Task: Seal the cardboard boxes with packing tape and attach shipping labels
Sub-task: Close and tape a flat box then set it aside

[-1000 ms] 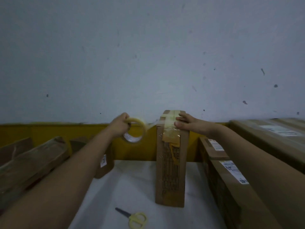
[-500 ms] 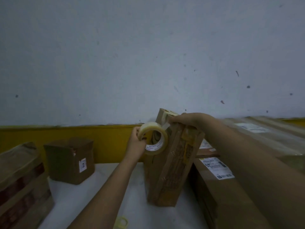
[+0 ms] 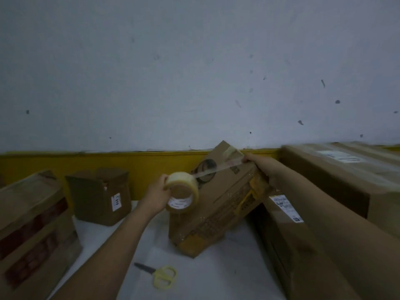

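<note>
- A tape roll (image 3: 183, 192) is gripped in the left hand (image 3: 157, 197), held just in front of the tilted cardboard box (image 3: 218, 204).
- The box is steadied on the desk (image 3: 216, 276) at its upper edge by the right hand (image 3: 260, 167), fingers curled over it.
- A tape strip (image 3: 218, 168) is stretched between roll and box top.

Tilted box (image 3: 218, 204) at worktop (image 3: 216, 276) centre, leaning right against long box (image 3: 279, 230). Tape roll (image 3: 183, 192) just left of it. Scissors (image 3: 161, 276) in front. Small box (image 3: 101, 195) behind left, large box (image 3: 30, 230) far left.
</note>
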Available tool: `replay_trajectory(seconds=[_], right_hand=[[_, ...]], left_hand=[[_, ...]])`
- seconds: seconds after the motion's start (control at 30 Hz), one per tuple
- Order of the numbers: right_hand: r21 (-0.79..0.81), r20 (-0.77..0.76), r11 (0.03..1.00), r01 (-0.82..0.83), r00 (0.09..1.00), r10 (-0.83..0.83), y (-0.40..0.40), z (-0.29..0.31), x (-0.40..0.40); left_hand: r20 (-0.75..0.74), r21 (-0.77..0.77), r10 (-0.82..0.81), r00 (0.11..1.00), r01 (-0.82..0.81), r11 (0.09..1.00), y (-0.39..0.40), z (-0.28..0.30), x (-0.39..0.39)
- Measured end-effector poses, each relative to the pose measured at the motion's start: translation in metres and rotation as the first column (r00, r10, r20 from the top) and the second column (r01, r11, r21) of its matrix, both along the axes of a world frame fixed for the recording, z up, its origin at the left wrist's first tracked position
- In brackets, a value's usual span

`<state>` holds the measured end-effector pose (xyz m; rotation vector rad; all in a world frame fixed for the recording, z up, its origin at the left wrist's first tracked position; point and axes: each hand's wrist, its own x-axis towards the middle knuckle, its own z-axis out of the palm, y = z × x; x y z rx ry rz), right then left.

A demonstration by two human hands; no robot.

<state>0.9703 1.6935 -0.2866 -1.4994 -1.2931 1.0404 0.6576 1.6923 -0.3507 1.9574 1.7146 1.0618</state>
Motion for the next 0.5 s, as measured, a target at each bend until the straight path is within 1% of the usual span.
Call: replay_trajectory(seconds=[0.07,0.13,0.27,0.37,0.5], right_hand=[[0.003,-0.023,1.000,0.006,1.000,-0.006,0.006,-0.005,0.000],[0.012,-0.053,1.000,0.016,0.999,-0.015,0.009,-0.004,-0.003],[-0.001,-0.094,1.000,0.017,0.995,-0.017,0.010,-0.013,-0.011],[-0.002,-0.109,1.000,0.014,0.994,-0.014,0.010,-0.026,-0.015],[0.019,-0.170,0.998,0.067,0.983,-0.063,0.008,-0.036,-0.018]], left_hand=[[-0.095,0.039,0.057,0.994,-0.053,0.998,-0.004,-0.019,-0.017],[-0.191,0.065,0.104,0.976,-0.093,0.994,-0.004,-0.021,-0.026],[-0.362,0.025,0.136,0.922,-0.136,0.990,-0.007,-0.011,-0.034],[-0.426,-0.017,0.149,0.892,-0.173,0.985,-0.011,-0.003,-0.037],[-0.523,-0.003,0.181,0.833,-0.214,0.977,-0.022,0.001,-0.032]])
